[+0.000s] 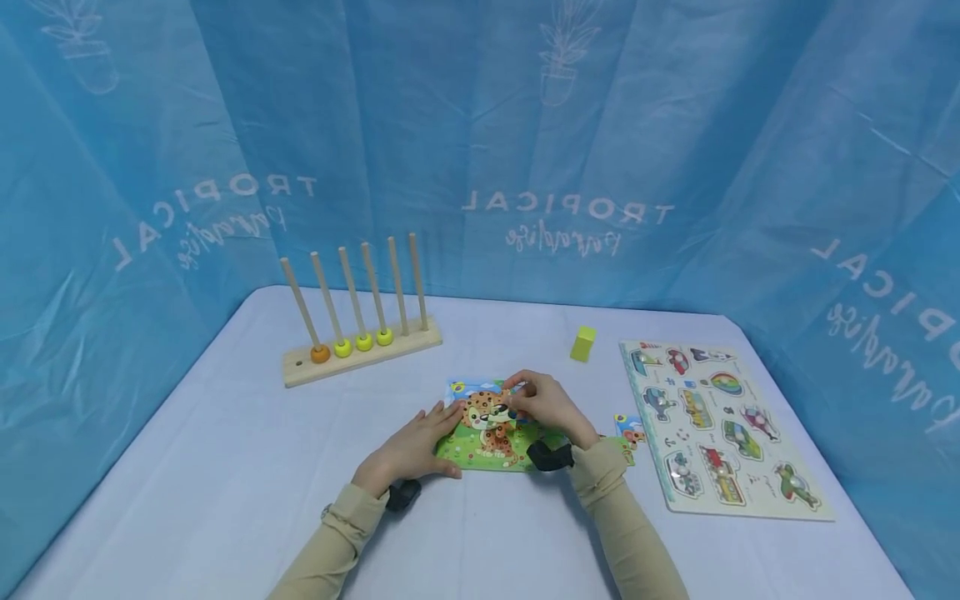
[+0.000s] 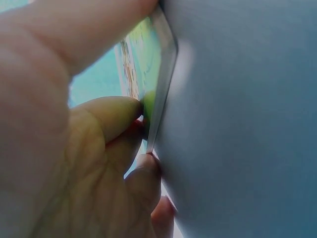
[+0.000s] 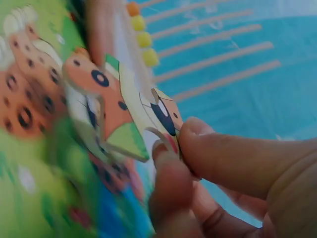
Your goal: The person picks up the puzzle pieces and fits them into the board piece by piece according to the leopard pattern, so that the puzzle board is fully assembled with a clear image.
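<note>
A leopard jigsaw puzzle with a green meadow and blue sky lies flat on the white table. My left hand rests at its left side, fingertips on the picture and thumb along the lower left. In the left wrist view the thumb and fingers touch the board's edge. Over the puzzle's upper right, my right hand pinches a puzzle piece between thumb and fingers. In the right wrist view it is raised and tilted, showing a dark eye; an orange and green section overlaps it there.
Loose puzzle pieces lie right of the puzzle, partly behind my right sleeve. Further right is a vehicle peg board. A yellow-green block stands behind, and a wooden peg rack with orange and yellow beads at back left.
</note>
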Available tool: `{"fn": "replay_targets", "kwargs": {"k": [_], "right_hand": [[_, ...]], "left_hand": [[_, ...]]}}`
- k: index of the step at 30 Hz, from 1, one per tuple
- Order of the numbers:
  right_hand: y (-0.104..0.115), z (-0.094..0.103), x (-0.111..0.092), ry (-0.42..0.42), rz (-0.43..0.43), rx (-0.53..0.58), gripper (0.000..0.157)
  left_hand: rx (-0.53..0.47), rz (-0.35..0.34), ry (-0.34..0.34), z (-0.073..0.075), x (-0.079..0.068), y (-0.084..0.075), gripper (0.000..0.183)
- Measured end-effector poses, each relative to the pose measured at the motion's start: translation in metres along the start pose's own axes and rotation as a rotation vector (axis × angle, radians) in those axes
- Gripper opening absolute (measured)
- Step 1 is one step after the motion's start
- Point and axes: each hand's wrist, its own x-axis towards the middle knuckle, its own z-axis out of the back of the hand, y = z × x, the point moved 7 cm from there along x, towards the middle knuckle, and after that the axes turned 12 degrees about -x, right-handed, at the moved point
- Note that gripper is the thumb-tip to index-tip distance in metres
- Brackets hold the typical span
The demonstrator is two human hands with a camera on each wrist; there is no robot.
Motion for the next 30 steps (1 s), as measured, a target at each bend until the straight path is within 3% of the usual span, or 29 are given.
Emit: {"fn": "replay_targets", "kwargs": {"k": [5, 10, 14, 24, 30], "right_hand": [[0.005, -0.018, 0.009, -0.032, -0.004, -0.115, 0.018], [0.003, -0.025, 0.011, -0.107, -0.028, -0.261, 0.012], [0.006, -0.026, 0.011, -0.128, -0.039, -0.334, 0.016], [0.007, -0.024, 0.013, -0.167, -0.052, -0.361, 0.025], [-0.002, -0.018, 0.011, -0.088, -0.028, -0.197, 0.024]], "left_hand": [[-0.006, 0.001, -0.008, 0.001, -0.001, -0.001, 0.094], [-0.006, -0.006, -0.007, 0.001, -0.002, -0.001, 0.094], [0.007, -0.005, 0.000, 0.001, -0.001, 0.000, 0.094], [0.024, -0.004, 0.003, 0.003, 0.001, -0.001, 0.095], [0.009, -0.001, 0.009, 0.002, 0.000, -0.001, 0.095]]}}
